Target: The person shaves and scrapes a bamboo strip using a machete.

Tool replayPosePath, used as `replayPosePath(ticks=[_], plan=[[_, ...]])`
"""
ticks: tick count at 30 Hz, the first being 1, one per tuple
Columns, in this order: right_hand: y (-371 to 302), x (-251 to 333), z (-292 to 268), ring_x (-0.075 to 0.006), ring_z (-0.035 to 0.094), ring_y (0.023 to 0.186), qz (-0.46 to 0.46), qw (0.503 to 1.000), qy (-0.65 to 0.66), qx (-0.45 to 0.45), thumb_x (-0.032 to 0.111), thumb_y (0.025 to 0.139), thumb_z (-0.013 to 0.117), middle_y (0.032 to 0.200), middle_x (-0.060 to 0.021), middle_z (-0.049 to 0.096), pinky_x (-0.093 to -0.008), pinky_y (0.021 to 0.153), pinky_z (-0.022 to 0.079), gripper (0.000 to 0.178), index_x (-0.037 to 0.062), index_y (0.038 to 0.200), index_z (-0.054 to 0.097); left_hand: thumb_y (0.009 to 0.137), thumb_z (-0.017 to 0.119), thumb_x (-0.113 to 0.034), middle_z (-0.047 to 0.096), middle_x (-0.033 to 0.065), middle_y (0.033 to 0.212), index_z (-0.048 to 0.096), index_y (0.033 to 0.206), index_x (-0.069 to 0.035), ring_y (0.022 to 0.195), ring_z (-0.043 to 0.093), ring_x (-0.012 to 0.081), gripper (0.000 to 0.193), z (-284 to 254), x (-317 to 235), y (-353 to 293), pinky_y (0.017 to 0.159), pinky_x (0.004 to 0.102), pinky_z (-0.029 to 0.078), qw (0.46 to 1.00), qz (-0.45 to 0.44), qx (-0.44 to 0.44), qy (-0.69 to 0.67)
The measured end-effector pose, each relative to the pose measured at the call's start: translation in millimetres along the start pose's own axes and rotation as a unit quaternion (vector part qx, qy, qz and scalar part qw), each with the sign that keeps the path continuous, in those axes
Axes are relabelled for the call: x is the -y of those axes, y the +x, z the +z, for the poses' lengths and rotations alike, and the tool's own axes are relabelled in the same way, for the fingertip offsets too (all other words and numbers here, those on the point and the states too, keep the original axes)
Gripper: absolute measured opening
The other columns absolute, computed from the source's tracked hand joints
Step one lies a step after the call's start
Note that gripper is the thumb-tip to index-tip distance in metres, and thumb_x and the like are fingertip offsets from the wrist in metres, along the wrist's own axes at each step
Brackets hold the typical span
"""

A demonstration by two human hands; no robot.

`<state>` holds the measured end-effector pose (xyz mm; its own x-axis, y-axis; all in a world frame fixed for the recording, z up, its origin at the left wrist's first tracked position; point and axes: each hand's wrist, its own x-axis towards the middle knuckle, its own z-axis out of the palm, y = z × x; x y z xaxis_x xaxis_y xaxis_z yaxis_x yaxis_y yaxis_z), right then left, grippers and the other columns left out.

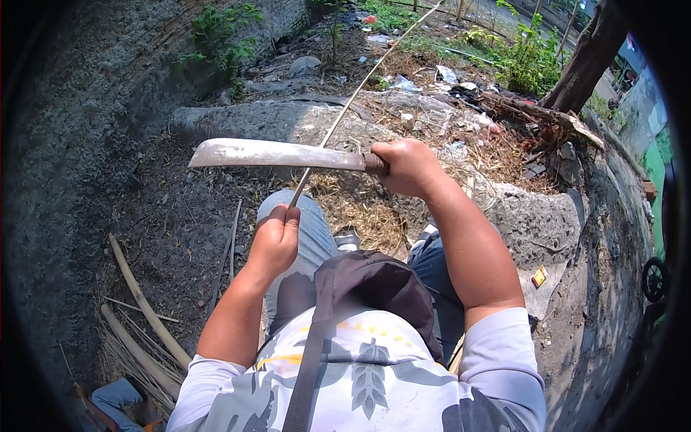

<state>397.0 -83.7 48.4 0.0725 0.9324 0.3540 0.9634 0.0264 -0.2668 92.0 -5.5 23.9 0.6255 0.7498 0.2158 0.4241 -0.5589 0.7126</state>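
My right hand is closed round the dark handle of a machete. Its broad, worn blade points to the left and lies across a long thin stick. My left hand pinches the lower end of that stick, just above my left knee. From there the stick slants up and away to the right, tapering toward the top of the view. The blade crosses it a little beyond my left hand; whether the two touch I cannot tell.
Thick pale stalks and a heap of thin strips lie at my lower left. A black bag rests on my lap. Ahead are a concrete slab, dry shavings and litter. A rough wall stands left, a tree trunk far right.
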Motion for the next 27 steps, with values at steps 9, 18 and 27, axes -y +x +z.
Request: replayPosePath(ticks=[9,18,27], plan=[[5.6,-10.8,1.3,-0.0392,0.068,0.078,0.026,1.000,-0.011,-0.001,0.015,0.072,0.072,0.076,-0.0145,0.068,-0.0499,0.069,0.054,0.015,0.0132,0.085,0.063,0.108,0.048,-0.028,0.057,0.0199,0.066,0.054,0.089,0.000,0.059,0.055,0.0389,0.034,-1.8,-15.3,9.1,0.058,0.0461,0.042,1.000,-0.019,0.020,-0.012],[-1.0,0.5,2.2,-0.0379,0.069,0.078,0.020,0.998,-0.050,0.030,0.018,0.074,0.071,0.076,-0.0136,0.068,-0.0504,0.069,0.055,0.014,0.0133,0.085,0.063,0.108,0.047,-0.031,0.058,0.0242,0.070,0.052,0.082,0.001,0.063,0.054,0.0451,0.042,-7.4,7.3,17.8,0.059,0.0499,0.042,0.998,-0.023,0.042,0.034],[6.7,-24.5,3.7,-0.0387,0.067,0.070,-0.022,0.997,-0.068,-0.037,0.020,0.073,0.074,0.069,-0.0128,0.066,-0.0498,0.064,0.053,0.014,0.0142,0.080,0.063,0.107,0.049,-0.027,0.060,0.0208,0.071,0.057,0.094,0.001,0.066,0.059,0.0393,0.032,-2.4,5.8,17.3,0.062,0.0459,0.045,0.999,-0.023,0.042,0.010]])
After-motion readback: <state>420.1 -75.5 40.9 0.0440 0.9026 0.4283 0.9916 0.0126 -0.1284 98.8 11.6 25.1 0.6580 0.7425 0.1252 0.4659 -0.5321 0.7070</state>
